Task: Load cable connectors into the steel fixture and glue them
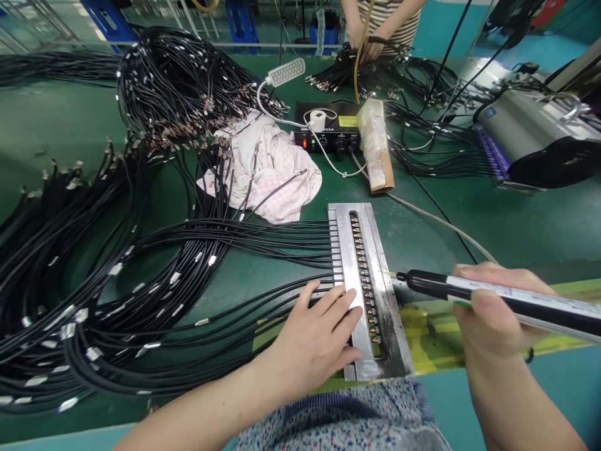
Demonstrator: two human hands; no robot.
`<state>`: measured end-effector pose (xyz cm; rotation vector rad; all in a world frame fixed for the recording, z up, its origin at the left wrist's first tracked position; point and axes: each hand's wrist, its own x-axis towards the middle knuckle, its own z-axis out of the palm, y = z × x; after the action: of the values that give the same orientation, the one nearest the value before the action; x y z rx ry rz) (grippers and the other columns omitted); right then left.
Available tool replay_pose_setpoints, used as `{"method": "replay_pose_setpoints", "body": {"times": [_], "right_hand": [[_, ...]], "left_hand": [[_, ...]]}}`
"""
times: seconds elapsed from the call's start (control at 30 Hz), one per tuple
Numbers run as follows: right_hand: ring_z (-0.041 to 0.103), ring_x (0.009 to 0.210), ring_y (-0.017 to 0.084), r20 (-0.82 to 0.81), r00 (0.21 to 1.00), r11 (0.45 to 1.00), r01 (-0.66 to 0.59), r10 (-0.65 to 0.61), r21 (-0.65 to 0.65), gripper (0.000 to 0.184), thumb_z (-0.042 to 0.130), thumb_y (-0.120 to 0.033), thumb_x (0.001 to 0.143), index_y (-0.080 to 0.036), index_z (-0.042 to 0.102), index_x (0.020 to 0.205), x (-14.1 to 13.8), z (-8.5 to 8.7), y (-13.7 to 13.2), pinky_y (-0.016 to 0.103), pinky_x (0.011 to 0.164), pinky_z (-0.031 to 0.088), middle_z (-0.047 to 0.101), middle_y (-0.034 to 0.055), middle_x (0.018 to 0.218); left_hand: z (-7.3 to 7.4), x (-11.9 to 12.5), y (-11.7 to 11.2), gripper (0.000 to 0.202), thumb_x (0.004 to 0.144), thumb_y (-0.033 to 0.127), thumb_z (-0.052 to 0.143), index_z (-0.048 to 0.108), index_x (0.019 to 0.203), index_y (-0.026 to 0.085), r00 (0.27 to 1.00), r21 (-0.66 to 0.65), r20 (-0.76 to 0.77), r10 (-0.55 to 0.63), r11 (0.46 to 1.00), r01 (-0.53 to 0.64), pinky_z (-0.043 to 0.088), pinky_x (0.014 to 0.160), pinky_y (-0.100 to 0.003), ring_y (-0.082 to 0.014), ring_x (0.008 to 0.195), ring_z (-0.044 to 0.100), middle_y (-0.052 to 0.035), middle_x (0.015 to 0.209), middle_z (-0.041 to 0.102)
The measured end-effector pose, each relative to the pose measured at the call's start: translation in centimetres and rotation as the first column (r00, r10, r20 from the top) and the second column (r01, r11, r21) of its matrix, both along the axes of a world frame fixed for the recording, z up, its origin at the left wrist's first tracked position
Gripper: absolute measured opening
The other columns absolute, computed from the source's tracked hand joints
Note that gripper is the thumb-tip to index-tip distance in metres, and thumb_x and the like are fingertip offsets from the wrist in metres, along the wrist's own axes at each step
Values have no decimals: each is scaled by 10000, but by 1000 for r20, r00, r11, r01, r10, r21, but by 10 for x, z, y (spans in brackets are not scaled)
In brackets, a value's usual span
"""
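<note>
My left hand (313, 335) lies flat, fingers spread, on the near end of a long metal fixture (346, 250) and on the black cables (263, 241) that run into it from the left. A row of small connector ends (364, 275) sits in the fixture's slot. My right hand (488, 307) grips a black and white pen-shaped dispensing tool (493, 294). Its fine tip (392, 274) points left, just at the fixture's right edge.
Big bundles of black cables (94, 282) cover the green table's left half. A white cloth (272, 166), a gooseneck lamp (285, 72), a black controller box (328, 128), a wrapped block (378, 147) and a grey machine (535, 134) stand behind. Another person's hands (364, 44) handle cables at the far edge.
</note>
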<state>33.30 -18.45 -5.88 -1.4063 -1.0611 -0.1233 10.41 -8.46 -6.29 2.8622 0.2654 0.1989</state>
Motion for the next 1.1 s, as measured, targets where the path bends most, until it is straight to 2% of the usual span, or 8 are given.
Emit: {"method": "replay_pose_setpoints", "body": {"times": [0.1,0.3,0.73,1.1], "right_hand": [[592,572,195,14,996,994,-90,89,54,181,691,-246,677,-248,708,857,-3,-8,-7,379,547,491,662,16,700],[607,591,174,66,994,995,-84,88,-51,174,697,-167,671,-249,689,825,-5,-24,-3,324,542,498,675,-3,700],[595,557,175,149,985,987,-62,84,-146,188,703,-159,664,-259,674,820,-5,-23,2,326,507,495,670,-3,678],[589,558,173,125,986,985,-96,114,-142,255,697,-113,643,-270,672,842,-7,-19,1,334,515,500,667,-9,676]], "left_hand": [[-3,0,-4,459,923,470,381,479,1222,136,999,14,43,-6,1000,5,249,1044,-502,-245,1259,378,-116,1333,471],[-6,-1,-5,453,908,458,430,485,1211,126,998,33,59,-5,999,3,261,1043,-489,-247,1272,368,-123,1336,462],[-8,-2,-5,475,913,461,416,458,1247,126,1000,66,29,1,998,-3,260,1031,-445,-244,1292,338,-108,1372,432],[-8,-1,-7,487,907,475,422,456,1252,133,1000,86,13,2,996,-3,258,1029,-435,-237,1290,338,-93,1376,433]]}}
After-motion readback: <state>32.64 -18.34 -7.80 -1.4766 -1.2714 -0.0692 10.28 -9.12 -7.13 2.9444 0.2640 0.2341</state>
